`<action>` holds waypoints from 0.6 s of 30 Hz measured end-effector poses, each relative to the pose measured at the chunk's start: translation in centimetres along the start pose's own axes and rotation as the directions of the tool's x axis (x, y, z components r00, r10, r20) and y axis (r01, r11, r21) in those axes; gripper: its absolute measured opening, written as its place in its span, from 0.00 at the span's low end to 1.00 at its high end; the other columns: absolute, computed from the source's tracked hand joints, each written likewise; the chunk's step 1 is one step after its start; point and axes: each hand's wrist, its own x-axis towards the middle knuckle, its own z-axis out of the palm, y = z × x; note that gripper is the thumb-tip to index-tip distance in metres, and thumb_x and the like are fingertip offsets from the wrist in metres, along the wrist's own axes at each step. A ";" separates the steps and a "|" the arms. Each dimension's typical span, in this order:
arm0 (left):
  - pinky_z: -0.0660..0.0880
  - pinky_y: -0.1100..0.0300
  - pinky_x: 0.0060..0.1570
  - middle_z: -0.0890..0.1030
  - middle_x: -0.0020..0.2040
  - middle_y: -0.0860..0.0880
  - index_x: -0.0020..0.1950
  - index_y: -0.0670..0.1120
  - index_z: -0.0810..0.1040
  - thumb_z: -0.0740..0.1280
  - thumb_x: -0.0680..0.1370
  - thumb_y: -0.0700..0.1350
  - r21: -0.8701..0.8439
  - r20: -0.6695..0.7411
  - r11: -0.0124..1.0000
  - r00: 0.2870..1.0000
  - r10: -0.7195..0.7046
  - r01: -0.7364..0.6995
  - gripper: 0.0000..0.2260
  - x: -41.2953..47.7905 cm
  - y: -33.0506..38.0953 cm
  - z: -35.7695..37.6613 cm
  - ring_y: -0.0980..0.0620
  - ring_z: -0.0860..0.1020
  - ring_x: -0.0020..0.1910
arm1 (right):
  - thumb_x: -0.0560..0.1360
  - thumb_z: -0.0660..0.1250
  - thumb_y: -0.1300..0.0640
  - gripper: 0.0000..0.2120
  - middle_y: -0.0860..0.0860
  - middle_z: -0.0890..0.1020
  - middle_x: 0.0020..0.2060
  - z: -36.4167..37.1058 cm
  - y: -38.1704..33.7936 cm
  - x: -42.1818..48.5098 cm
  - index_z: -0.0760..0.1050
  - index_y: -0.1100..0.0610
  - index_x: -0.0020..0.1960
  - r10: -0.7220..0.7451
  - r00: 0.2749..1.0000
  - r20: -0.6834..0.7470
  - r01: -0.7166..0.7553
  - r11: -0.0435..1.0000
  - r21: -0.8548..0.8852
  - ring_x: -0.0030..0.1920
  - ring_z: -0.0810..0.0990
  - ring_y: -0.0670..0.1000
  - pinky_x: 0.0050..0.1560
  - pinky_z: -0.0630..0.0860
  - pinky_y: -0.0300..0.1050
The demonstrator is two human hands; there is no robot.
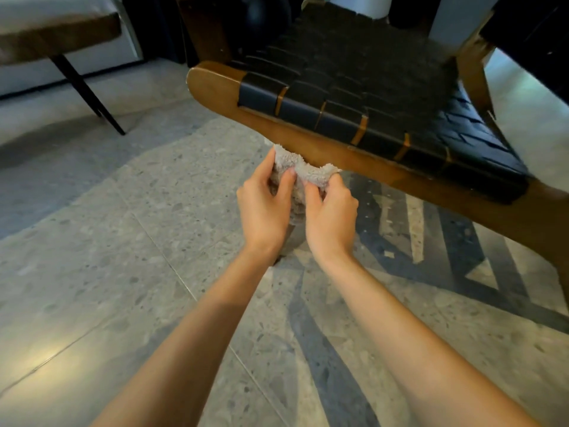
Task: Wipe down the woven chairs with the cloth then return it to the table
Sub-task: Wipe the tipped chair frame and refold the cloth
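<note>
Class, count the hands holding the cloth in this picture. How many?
2. The left hand grips the cloth on its left; the right hand grips its right, both at the front of the chair. No others seem hidden.

I have only one view, from the camera on my head. It faces forward and steeply down. My left hand (264,208) and right hand (331,217) reach in from the bottom edge and meet on the cloth (303,172) near the middle of the frame, close to the lens. The wide angle bends the floor (123,272) lines. The chair (369,112) fills the upper right, just past my hands. The table (55,29) edge shows upper left, farther off.
</note>
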 end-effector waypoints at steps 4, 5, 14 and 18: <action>0.71 0.62 0.33 0.78 0.37 0.52 0.62 0.55 0.74 0.63 0.80 0.40 0.036 -0.018 0.999 1.000 0.018 -0.018 0.14 -0.6 -1.3 0.6 0.56 0.72 0.32 | 0.80 0.62 0.58 0.07 0.53 0.83 0.48 0.6 0.6 -0.3 0.76 0.60 0.54 0.002 1.000 0.008 -0.002 0.999 0.034 0.46 0.81 0.49 0.38 0.67 0.27; 0.71 0.64 0.33 0.79 0.37 0.52 0.65 0.56 0.72 0.63 0.80 0.39 0.044 -0.008 0.999 1.000 0.013 -0.013 0.17 -0.8 -1.8 0.6 0.56 0.72 0.31 | 0.80 0.62 0.58 0.07 0.54 0.83 0.48 0.9 1.0 -0.3 0.76 0.61 0.54 0.007 1.000 0.024 -0.008 0.999 0.032 0.46 0.81 0.49 0.37 0.67 0.25; 0.66 0.72 0.31 0.73 0.32 0.57 0.68 0.46 0.73 0.62 0.79 0.38 0.257 0.176 0.960 0.972 -0.159 0.110 0.17 -3.4 -10.2 -0.9 0.64 0.70 0.29 | 0.79 0.62 0.60 0.08 0.59 0.82 0.49 5.7 7.3 -1.7 0.76 0.64 0.53 0.237 0.930 0.281 -0.231 0.971 -0.054 0.49 0.80 0.56 0.44 0.72 0.44; 0.68 0.74 0.33 0.76 0.36 0.55 0.63 0.42 0.74 0.63 0.79 0.36 0.319 0.219 0.929 0.940 -0.263 0.186 0.13 -3.9 -13.1 -1.2 0.65 0.73 0.33 | 0.79 0.62 0.60 0.10 0.59 0.82 0.53 7.9 9.5 -2.4 0.76 0.63 0.58 0.316 0.891 0.327 -0.307 0.948 -0.080 0.55 0.79 0.58 0.52 0.72 0.47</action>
